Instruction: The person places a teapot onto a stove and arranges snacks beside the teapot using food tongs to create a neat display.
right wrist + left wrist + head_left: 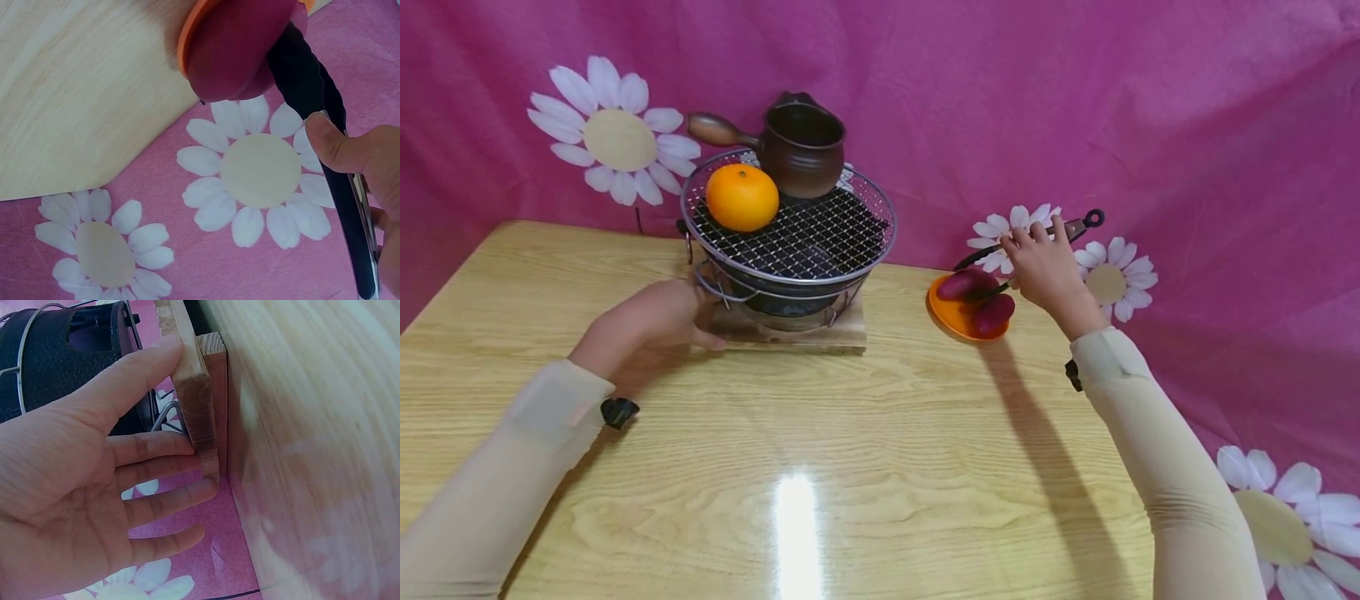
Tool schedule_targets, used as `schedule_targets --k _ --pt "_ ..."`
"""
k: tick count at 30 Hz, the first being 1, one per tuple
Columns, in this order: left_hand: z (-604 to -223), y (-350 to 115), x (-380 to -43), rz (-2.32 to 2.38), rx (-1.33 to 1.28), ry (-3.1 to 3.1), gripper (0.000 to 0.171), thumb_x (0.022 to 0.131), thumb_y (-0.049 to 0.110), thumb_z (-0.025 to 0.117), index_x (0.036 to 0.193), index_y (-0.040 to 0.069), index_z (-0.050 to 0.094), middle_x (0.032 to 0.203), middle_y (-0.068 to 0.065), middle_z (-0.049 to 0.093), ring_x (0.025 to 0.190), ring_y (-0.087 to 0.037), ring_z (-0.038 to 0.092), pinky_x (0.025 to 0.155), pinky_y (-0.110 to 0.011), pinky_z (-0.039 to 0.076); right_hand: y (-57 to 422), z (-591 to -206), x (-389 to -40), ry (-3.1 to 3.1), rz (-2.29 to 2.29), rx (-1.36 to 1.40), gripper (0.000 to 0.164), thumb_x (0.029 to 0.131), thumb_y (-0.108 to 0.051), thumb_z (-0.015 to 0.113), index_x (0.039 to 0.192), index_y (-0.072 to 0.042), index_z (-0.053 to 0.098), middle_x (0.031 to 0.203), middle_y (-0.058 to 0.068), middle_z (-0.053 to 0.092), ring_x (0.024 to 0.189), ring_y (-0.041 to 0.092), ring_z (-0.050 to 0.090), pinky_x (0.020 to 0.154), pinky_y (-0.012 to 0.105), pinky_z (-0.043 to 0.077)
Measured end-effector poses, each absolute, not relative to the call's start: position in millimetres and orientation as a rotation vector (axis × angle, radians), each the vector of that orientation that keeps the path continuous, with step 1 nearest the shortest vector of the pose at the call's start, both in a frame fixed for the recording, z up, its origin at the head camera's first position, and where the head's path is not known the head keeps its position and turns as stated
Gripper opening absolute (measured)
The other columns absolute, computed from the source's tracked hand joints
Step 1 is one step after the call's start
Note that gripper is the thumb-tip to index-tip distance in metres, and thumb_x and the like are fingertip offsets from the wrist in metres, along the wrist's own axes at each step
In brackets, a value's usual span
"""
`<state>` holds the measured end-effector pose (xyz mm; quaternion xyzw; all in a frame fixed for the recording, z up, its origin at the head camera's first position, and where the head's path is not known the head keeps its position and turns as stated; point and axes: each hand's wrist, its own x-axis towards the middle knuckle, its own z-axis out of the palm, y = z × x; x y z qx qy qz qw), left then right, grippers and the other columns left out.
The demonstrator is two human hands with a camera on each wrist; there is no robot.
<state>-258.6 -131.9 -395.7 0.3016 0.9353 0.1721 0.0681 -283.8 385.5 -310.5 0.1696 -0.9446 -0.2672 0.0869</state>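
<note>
My right hand (1045, 262) grips black-handled tongs (1078, 227). Their arms reach down on either side of a purple sweet potato (964, 284); whether they squeeze it I cannot tell. A second sweet potato (993, 314) lies beside it on an orange plate (945, 315). At the table's left, my left hand (75, 481) touches the end of a wooden board (195, 394), thumb against its edge, other fingers straight and spread. On the board stands a small black grill (786, 287) with a wire mesh top (827, 242).
On the mesh sit an orange (742, 197) and a dark brown clay pot (805, 162) whose wooden handle (718, 129) points left past the rim. A pink cloth (970, 100) with daisies hangs behind the wooden table (880, 433).
</note>
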Motion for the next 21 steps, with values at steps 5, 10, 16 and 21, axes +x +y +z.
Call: schedule_targets --k 5,10,16,21 --pt "-394.5 -130.8 -258.2 0.519 0.888 2.812 0.079 0.080 0.040 0.087 0.137 -0.004 0.054 0.114 -0.023 0.069 0.090 -0.034 0.068 0.090 -0.057 0.054 390.5 -314.6 -284.6 -2.824 -0.764 0.498 0.066 0.081 -0.016 0.082 0.139 0.000 0.053 0.133 0.025 0.055 0.124 0.047 0.047 0.118 0.070 0.022" --pt "-394.9 -129.8 -258.4 0.481 0.907 2.819 0.082 0.079 0.040 0.087 0.140 -0.003 0.054 0.125 -0.029 0.065 0.098 -0.040 0.068 0.095 -0.059 0.052 394.0 -318.7 -286.4 -2.812 -0.757 0.503 0.065 0.082 -0.017 0.082 0.137 0.000 0.054 0.132 0.025 0.056 0.123 0.048 0.048 0.117 0.070 0.023" --pt "-395.0 -129.4 -258.5 0.441 0.946 2.838 0.083 0.079 0.042 0.087 0.140 -0.003 0.055 0.128 -0.033 0.062 0.100 -0.044 0.068 0.095 -0.061 0.052 396.2 -321.8 -289.0 -2.805 -0.744 0.506 0.062 0.082 -0.015 0.081 0.136 0.001 0.054 0.130 0.025 0.056 0.123 0.048 0.048 0.116 0.070 0.025" --pt "-393.9 -130.0 -257.9 0.474 0.923 2.825 0.081 0.079 0.041 0.087 0.140 -0.002 0.055 0.128 -0.031 0.064 0.100 -0.041 0.068 0.096 -0.060 0.052 397.3 -323.5 -291.4 -2.794 -0.734 0.509 0.060 0.081 -0.014 0.081 0.133 0.001 0.055 0.126 0.026 0.056 0.121 0.049 0.049 0.115 0.071 0.026"
